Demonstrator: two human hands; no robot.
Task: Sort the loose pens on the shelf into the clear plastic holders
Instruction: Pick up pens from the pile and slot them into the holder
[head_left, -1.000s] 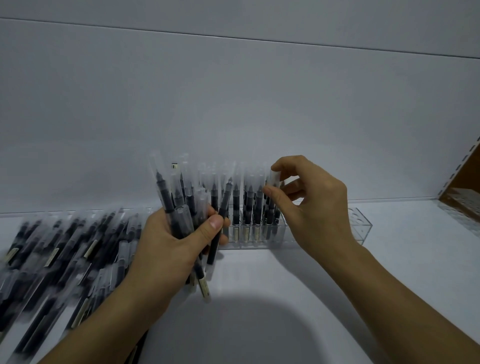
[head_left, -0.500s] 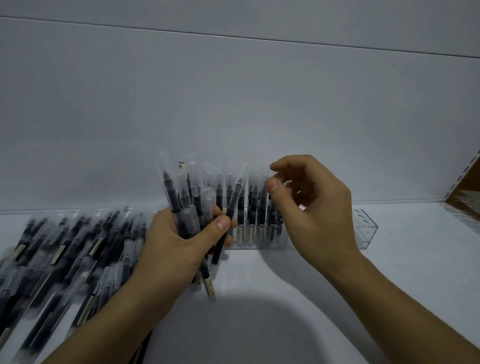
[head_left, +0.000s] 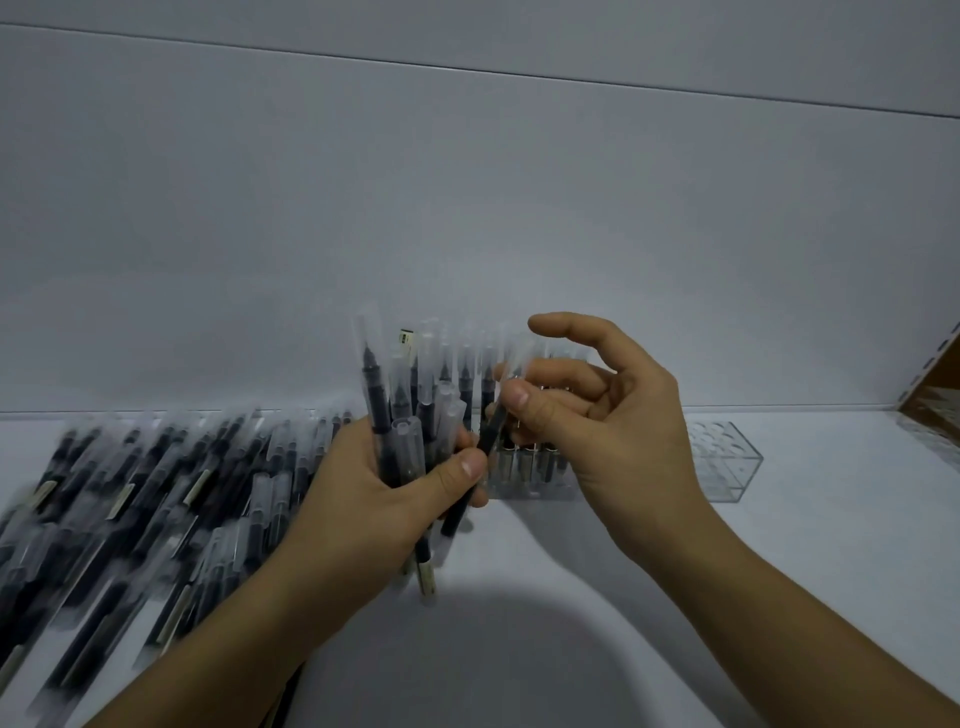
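My left hand (head_left: 363, 499) grips an upright bundle of black pens with clear caps (head_left: 400, 415) in front of the clear plastic holder (head_left: 727, 467). My right hand (head_left: 613, 431) pinches one pen (head_left: 493, 426) at the bundle's right side between thumb and middle finger, index finger raised. Behind both hands, several pens (head_left: 524, 460) stand in the holder's left part. Its right end shows empty holes. A big pile of loose pens (head_left: 145, 499) lies flat on the white shelf at left, blurred.
A white back wall (head_left: 467, 208) rises right behind the holder. A brown shelf side panel (head_left: 935, 384) and another clear holder (head_left: 935, 436) sit at the far right. Bare white shelf surface (head_left: 519, 649) lies in front of my hands.
My right hand left the pens standing in the holder, moved left to the bundle and closed its fingers on one pen there. The left hand kept its grip.
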